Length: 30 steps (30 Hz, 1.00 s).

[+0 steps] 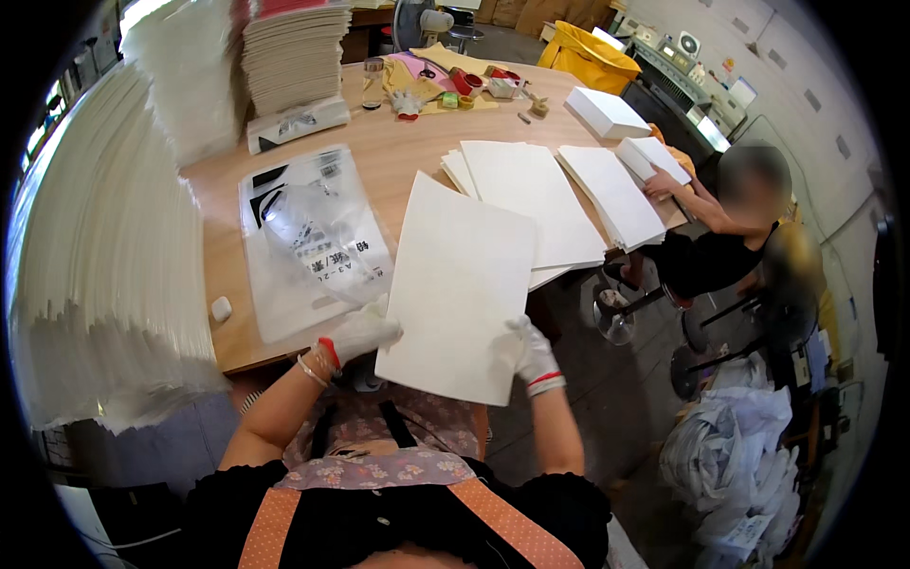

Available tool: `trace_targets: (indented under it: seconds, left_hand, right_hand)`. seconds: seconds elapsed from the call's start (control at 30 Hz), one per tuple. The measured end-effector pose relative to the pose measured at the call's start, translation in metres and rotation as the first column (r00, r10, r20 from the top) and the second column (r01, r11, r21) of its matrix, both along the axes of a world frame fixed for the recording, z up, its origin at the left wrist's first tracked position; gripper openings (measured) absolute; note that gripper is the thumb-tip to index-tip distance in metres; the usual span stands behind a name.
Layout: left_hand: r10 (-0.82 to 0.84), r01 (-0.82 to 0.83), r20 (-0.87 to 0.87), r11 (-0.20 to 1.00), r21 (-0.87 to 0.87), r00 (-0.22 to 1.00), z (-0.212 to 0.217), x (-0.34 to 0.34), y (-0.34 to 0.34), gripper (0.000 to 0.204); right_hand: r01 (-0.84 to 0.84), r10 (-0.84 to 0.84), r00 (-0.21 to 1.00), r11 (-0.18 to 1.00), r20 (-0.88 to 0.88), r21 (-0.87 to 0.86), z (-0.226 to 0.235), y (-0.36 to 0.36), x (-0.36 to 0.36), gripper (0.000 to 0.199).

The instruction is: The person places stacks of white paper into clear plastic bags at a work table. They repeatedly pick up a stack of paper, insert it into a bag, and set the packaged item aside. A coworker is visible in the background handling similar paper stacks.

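Observation:
Between my two gloved hands I hold a large white paper sheet (462,284), perhaps several together, tilted in front of me over the table's near edge. My left hand (365,332), in a white glove with a red cuff, grips its left edge near the lower corner. On the opposite edge my right hand (533,351), gloved alike, is closed on the paper. Left of the sheet lie clear printed plastic bags (308,242), flat on the table. Behind it, fanned stacks of white paper (540,199) cover part of the tabletop.
Tall piles of packed plastic sleeves (104,256) stand along the left. Tape rolls (464,82), scissors (427,71) and a drinking glass (373,83) sit toward the back. A co-worker (725,209) handles a paper stack (654,161) at right. White sacks (730,455) lie on the floor.

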<state>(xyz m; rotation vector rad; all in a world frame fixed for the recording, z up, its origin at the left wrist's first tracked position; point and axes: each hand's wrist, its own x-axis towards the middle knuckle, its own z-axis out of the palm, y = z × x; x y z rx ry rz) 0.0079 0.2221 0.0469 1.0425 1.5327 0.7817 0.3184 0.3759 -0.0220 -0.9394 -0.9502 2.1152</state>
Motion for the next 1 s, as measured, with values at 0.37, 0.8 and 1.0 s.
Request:
trace_targets:
  seconds: [0.37, 0.8, 1.0]
  left_hand:
    - [0.189, 0.109, -0.371, 0.751, 0.651, 0.909, 0.015, 0.009, -0.045, 0.040]
    - [0.243, -0.492, 0.461, 0.666, 0.560, 0.854, 0.090, -0.185, -0.005, 0.044]
    - [0.495, 0.219, -0.607, 0.634, 0.741, 0.622, 0.007, -0.029, 0.029, 0.033]
  right_hand:
    - [-0.041, -0.016, 0.991, 0.907, 0.131, 0.420, -0.034, -0.084, -0.118, 0.033]
    - [-0.534, -0.333, 0.777, 0.099, 0.534, 0.840, 0.109, -0.082, -0.105, 0.032]
    - [-0.866, -0.305, 0.496, -0.100, 0.813, 0.490, 0.068, -0.041, -0.171, 0.035]
